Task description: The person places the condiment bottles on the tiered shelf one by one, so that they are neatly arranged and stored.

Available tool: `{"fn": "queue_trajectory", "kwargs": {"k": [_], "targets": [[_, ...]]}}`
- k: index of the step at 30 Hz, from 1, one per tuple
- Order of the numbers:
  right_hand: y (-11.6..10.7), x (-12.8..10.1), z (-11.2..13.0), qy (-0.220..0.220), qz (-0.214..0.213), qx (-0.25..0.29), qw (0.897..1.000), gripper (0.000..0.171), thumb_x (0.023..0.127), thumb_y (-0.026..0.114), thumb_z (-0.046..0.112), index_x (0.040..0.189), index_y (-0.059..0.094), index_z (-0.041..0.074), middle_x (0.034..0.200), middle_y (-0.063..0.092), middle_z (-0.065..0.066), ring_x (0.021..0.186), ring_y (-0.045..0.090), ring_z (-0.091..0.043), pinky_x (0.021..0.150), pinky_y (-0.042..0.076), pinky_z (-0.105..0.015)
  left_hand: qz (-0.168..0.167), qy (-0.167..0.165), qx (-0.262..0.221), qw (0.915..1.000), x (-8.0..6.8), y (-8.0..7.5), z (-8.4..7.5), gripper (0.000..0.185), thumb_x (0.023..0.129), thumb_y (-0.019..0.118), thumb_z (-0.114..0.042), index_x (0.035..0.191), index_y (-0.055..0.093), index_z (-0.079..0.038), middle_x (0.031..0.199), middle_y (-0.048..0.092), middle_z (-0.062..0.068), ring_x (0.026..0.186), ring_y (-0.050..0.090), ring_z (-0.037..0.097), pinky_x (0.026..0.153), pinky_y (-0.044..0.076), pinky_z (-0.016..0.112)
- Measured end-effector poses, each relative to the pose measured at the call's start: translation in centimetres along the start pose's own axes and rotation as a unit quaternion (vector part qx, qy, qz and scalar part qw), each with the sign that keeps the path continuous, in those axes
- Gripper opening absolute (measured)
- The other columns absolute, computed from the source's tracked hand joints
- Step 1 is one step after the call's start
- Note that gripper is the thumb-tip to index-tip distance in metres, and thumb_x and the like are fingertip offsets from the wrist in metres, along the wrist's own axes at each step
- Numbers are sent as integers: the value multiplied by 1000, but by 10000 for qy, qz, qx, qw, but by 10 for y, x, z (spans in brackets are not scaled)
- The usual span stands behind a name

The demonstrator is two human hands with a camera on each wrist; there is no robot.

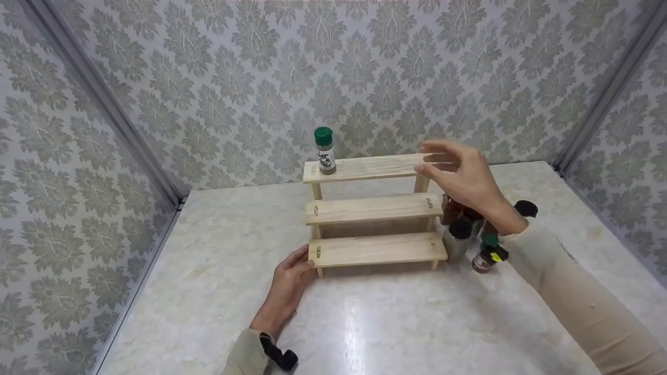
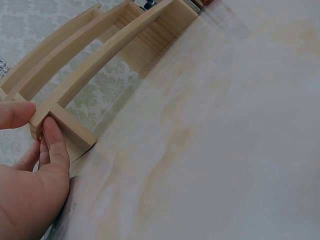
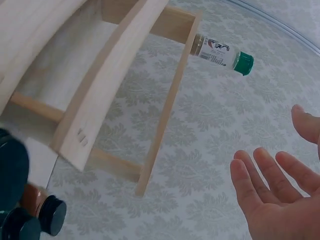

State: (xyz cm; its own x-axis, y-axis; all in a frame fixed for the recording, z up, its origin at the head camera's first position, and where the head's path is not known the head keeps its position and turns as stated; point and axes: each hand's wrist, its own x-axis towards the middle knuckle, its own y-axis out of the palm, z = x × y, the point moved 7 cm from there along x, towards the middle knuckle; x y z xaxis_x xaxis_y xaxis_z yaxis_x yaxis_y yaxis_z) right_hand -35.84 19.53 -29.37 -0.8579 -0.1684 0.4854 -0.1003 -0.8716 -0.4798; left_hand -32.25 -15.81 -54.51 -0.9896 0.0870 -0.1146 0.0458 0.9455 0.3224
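I see a three-step rack (image 1: 372, 208) of pale, unfinished wood standing on a glossy, marble-patterned table (image 1: 219, 291); its planks are flat and square-edged, with slotted joints at the ends. On the top step, at its left end, stands one small cylindrical jar (image 1: 324, 151), upright, with a green cap and a printed label. The two lower steps carry nothing that I can see. Just right of the rack a cluster of jars (image 1: 477, 237) stands on the table, most with dark round caps, one with a green cap; my right forearm hides part of them.

My left hand (image 1: 292, 276) rests on the table at the rack's lower left corner; in the left wrist view the thumb (image 2: 17, 114) and fingers pinch the end of the bottom plank. My right hand (image 1: 461, 174) hovers by the right end of the top step, fingers spread and relaxed, holding nothing; the right wrist view shows its palm bare.
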Motion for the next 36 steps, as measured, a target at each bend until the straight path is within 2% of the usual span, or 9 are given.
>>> {"fn": "queue_trajectory", "kwargs": {"k": [5, 9, 13, 19, 26, 31, 36], "targets": [[-18, -31, -18, -16, 1, -287, 9996, 46, 100, 77, 31, 141, 69, 13, 136, 72, -11, 121, 71, -26, 98, 57, -21, 27, 10, -1, 10000, -1, 1, -1, 63, 102, 55, -3, 161, 36, 7, 168, 35, 26, 151, 44, 34, 123, 42, 39], [-33, -55, -35, -65, -71, -358, 9993, 41, 100, 77, 22, 140, 70, 14, 136, 72, -12, 116, 71, -8, 93, 52, -8, 78, -10, 17, 10000, 0, 3, -1, 64, 102, 55, -3, 162, 35, 6, 169, 34, 25, 153, 42, 35, 126, 39, 41], [-43, -77, -53, -170, -139, -362, 9991, 41, 99, 78, 12, 139, 71, 10, 133, 72, -17, 112, 67, 5, 94, 52, -8, 58, -20, 42, 10000, -1, 3, -1, 64, 102, 56, -4, 162, 35, 7, 168, 35, 26, 152, 43, 34, 126, 39, 41], [-52, -104, -80, -166, -225, -395, 9988, 44, 96, 79, 5, 140, 70, 8, 131, 73, -15, 114, 68, 3, 95, 52, -9, 90, 62, 7, 9999, -2, 1, -3, 62, 103, 55, -3, 161, 35, 7, 166, 36, 27, 148, 48, 31, 121, 44, 35], [-60, -127, -104, 3, -235, -454, 9987, 46, 95, 80, 3, 139, 69, 7, 128, 73, 4, 109, 69, 3, 91, 53, -8, 147, 129, -96, 9998, -1, 3, 0, 62, 103, 54, -2, 161, 34, 8, 166, 35, 27, 145, 49, 28, 114, 48, 28], [-61, -141, -120, 114, -100, -665, 9977, 49, 95, 81, 7, 142, 67, 8, 131, 73, -2, 110, 65, 8, 94, 52, -9, 155, 118, -77, 9998, -1, 3, 2, 63, 103, 54, -2, 161, 34, 8, 166, 36, 28, 146, 48, 29, 116, 48, 31], [-53, -148, -133, 141, -26, -698, 9975, 53, 92, 83, 6, 142, 66, 6, 131, 72, -15, 113, 62, 14, 97, 50, -7, 125, 128, -18, 9998, -2, 1, -1, 63, 102, 55, -2, 161, 35, 8, 165, 37, 28, 146, 48, 30, 120, 45, 35]]}}
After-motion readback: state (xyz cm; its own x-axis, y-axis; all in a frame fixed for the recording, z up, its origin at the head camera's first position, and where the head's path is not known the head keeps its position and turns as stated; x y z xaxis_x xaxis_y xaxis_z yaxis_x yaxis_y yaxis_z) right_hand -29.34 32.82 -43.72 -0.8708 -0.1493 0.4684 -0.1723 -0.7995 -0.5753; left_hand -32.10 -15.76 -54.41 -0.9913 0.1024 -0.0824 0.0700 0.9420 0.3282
